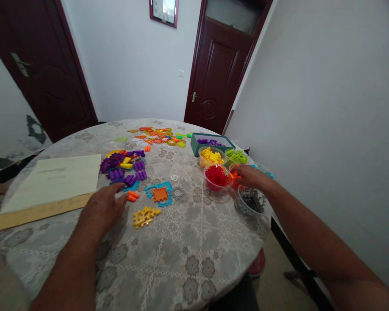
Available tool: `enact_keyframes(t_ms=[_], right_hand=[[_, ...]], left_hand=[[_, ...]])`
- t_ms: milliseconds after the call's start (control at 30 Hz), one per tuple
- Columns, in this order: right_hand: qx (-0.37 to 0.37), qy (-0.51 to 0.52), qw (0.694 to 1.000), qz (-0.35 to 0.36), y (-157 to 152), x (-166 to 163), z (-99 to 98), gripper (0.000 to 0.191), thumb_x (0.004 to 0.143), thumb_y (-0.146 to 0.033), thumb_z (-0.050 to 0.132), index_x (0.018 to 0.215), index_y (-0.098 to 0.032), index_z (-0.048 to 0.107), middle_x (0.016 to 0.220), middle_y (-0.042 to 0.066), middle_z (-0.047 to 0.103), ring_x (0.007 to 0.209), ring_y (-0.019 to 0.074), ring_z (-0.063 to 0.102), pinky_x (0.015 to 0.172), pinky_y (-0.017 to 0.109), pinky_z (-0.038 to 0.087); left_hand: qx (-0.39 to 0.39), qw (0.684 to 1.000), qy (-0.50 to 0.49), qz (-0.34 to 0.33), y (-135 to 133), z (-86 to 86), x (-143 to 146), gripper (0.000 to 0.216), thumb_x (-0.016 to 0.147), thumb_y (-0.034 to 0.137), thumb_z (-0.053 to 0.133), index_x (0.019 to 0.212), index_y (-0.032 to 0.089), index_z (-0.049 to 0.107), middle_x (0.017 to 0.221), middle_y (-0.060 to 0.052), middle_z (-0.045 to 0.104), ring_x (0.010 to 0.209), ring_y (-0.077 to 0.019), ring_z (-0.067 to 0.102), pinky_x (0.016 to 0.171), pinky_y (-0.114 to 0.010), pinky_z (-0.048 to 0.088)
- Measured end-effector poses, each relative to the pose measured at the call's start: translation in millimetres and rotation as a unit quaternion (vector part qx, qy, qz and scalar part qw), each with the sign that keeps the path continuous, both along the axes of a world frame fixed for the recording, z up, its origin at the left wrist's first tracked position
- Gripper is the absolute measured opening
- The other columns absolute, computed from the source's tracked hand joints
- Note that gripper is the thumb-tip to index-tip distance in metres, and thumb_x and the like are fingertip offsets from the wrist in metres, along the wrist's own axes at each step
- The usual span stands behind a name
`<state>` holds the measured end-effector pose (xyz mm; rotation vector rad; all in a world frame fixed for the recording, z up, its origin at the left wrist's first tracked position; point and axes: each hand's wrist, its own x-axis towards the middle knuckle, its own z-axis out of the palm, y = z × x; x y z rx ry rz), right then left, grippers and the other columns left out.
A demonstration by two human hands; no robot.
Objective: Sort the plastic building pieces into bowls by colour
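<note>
My left hand (103,206) hovers at the left of the table, thumb and forefinger apart, beside a small orange plastic connector (132,196). Just beyond its fingertips lies a heap of purple toy pieces (140,171) with yellow and blue ones mixed in. On the right, my right hand (247,173) reaches to a clear bowl, its fingers closed around an orange plastic building piece (235,176); the bowl is mostly hidden. Between the hands lie an orange square piece (160,195) with blue frame pieces (165,203), a grey piece (177,193) and yellow pieces (145,217).
Around my right hand stand bowls of red gears (216,176), yellow pieces (212,156), green pieces (236,157) and grey pieces (252,199). Behind them is a green box (197,147) with purple pieces. Mixed pieces (158,136) lie farther back; a pale board (52,181) lies left.
</note>
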<state>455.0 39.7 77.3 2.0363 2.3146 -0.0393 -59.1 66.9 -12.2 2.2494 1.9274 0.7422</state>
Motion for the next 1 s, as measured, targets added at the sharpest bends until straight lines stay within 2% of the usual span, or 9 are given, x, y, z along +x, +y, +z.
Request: enact_keyframes(t_ms=[100, 200, 367, 467, 567, 667, 767, 867, 1000], right_hand=[[0.004, -0.005, 1.0, 0.004, 0, 6, -2.3, 0.035, 0.085, -0.014, 0.067, 0.12, -0.016, 0.072, 0.115, 0.013, 0.076, 0.102, 0.0243, 0.07, 0.088, 0.03, 0.05], [0.042, 0.022, 0.999, -0.005, -6, 20, 5.7, 0.038, 0.088, -0.022, 0.069, 0.126, -0.017, 0.069, 0.116, 0.012, 0.075, 0.1, 0.0231, 0.07, 0.087, 0.029, 0.051], [0.106, -0.005, 0.986, -0.126, -14, 51, 18.0, 0.039, 0.089, -0.026, 0.069, 0.127, -0.016, 0.07, 0.116, 0.014, 0.075, 0.098, 0.0236, 0.07, 0.084, 0.029, 0.051], [0.099, -0.02, 0.983, -0.154, -18, 60, 12.5, 0.042, 0.091, -0.022, 0.066, 0.132, -0.015, 0.069, 0.118, 0.015, 0.076, 0.101, 0.0238, 0.071, 0.088, 0.03, 0.051], [0.138, -0.009, 0.977, -0.164, -25, 54, 4.5, 0.041, 0.095, -0.019, 0.057, 0.134, -0.013, 0.068, 0.119, 0.017, 0.076, 0.102, 0.0242, 0.072, 0.093, 0.033, 0.052], [0.212, 0.027, 0.97, -0.116, -38, 23, -2.1, 0.034, 0.096, -0.018, 0.053, 0.124, -0.013, 0.072, 0.118, 0.016, 0.076, 0.106, 0.026, 0.071, 0.099, 0.037, 0.052], [0.252, 0.116, 0.961, -0.016, -57, -31, -10.3, 0.028, 0.098, -0.021, 0.053, 0.118, -0.017, 0.073, 0.117, 0.014, 0.075, 0.105, 0.0261, 0.071, 0.095, 0.038, 0.054], [0.156, 0.217, 0.958, 0.105, -77, -96, -19.2, 0.024, 0.102, -0.026, 0.055, 0.118, -0.023, 0.071, 0.106, 0.009, 0.076, 0.089, 0.0221, 0.071, 0.081, 0.034, 0.055], [0.029, 0.267, 0.927, 0.26, -85, -167, -30.2, 0.021, 0.103, -0.024, 0.055, 0.119, -0.024, 0.069, 0.104, 0.006, 0.074, 0.083, 0.0188, 0.069, 0.078, 0.033, 0.054]], left_hand=[[-0.001, 1.0, -0.014, -0.004, 1, -0.6, -2, 0.043, 0.096, 0.045, 0.048, 0.124, 0.018, 0.068, 0.121, -0.017, 0.076, 0.11, -0.0377, 0.072, 0.098, -0.056, 0.057], [0.015, 1.0, -0.025, 0.001, 2, -1.9, -3, 0.042, 0.094, 0.045, 0.049, 0.122, 0.021, 0.068, 0.119, -0.019, 0.075, 0.111, -0.0408, 0.072, 0.096, -0.06, 0.057], [0.019, 1.0, -0.013, 0.0, 9, -9.4, -8, 0.049, 0.094, 0.046, 0.045, 0.128, 0.017, 0.066, 0.124, -0.025, 0.072, 0.12, -0.0444, 0.068, 0.099, -0.062, 0.055], [0.032, 0.999, -0.018, -0.002, 15, -15.6, -10, 0.046, 0.093, 0.046, 0.047, 0.126, 0.02, 0.066, 0.122, -0.021, 0.073, 0.12, -0.0441, 0.068, 0.1, -0.063, 0.055], [0.042, 0.999, -0.029, 0.003, 18, -19.9, -10, 0.044, 0.091, 0.045, 0.05, 0.124, 0.022, 0.068, 0.124, -0.018, 0.073, 0.12, -0.0436, 0.069, 0.102, -0.062, 0.055], [0.021, 0.999, -0.025, 0.014, 15, -18.8, -6, 0.046, 0.093, 0.041, 0.05, 0.128, 0.019, 0.069, 0.13, -0.021, 0.071, 0.122, -0.0416, 0.068, 0.106, -0.058, 0.053], [0.003, 1.0, -0.014, 0.018, 9, -13.7, 0, 0.05, 0.094, 0.035, 0.049, 0.137, 0.015, 0.066, 0.138, -0.02, 0.068, 0.129, -0.0359, 0.065, 0.112, -0.051, 0.05], [-0.01, 1.0, -0.003, 0.015, 5, -10.6, 6, 0.05, 0.094, 0.026, 0.05, 0.141, 0.013, 0.064, 0.14, -0.018, 0.068, 0.132, -0.0309, 0.063, 0.115, -0.044, 0.047], [0.003, 1.0, 0.026, 0.004, 3, -11.7, 12, 0.053, 0.094, 0.019, 0.052, 0.145, 0.012, 0.062, 0.143, -0.017, 0.066, 0.133, -0.0289, 0.061, 0.116, -0.042, 0.046]])
